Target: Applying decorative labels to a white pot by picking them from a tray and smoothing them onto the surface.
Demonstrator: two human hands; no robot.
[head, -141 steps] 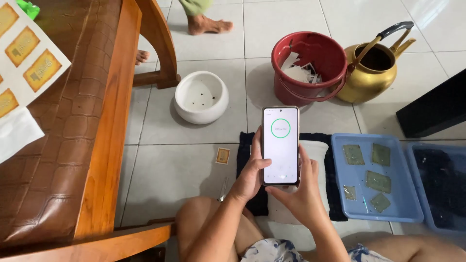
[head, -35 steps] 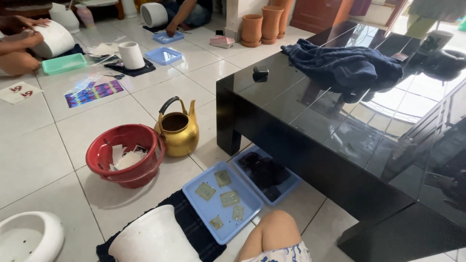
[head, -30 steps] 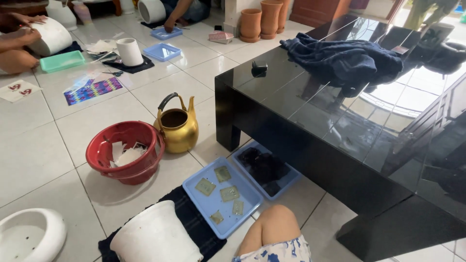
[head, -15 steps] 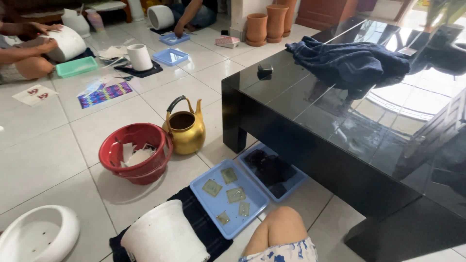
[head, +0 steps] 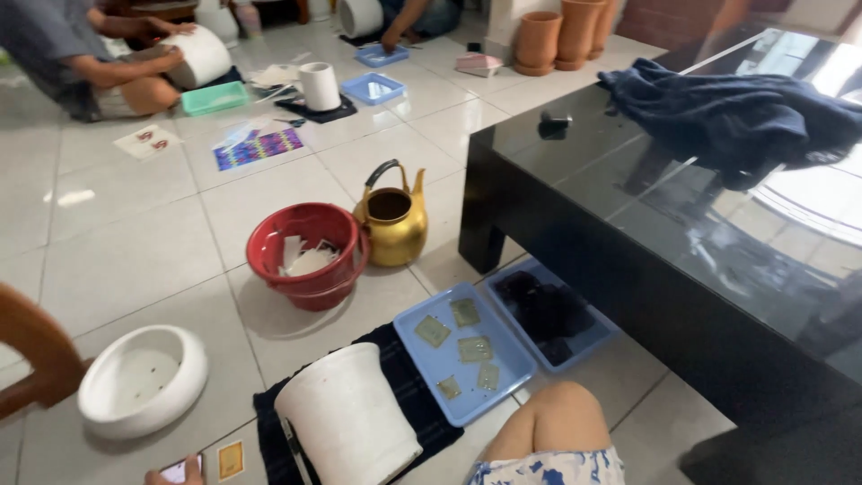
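Only a sliver of my left hand (head: 160,476) shows at the bottom edge, its fingers on the corner of a phone (head: 184,468). My right hand is out of view. A small yellow card (head: 231,460) lies on the tile just right of the phone. Beside it, a white plastic pot (head: 346,422) lies tilted on a dark cloth (head: 404,377). My bare knee (head: 557,427) is at the bottom right. A blue tray (head: 514,364) holding several yellowish square pieces sits between the pot and the knee.
A second blue tray (head: 600,334) with dark material lies under the edge of a black glossy table (head: 673,224), which carries a dark blue cloth (head: 727,108). Red bucket (head: 305,256), gold kettle (head: 393,220), white bowl pot (head: 144,377), wooden chair arm (head: 27,350). Other people (head: 99,63) sit far back.
Seconds ago both hands held the phone up in front of me. Now the view faces the room and drifts left. Only a fingertip and the phone's corner remain at the bottom.
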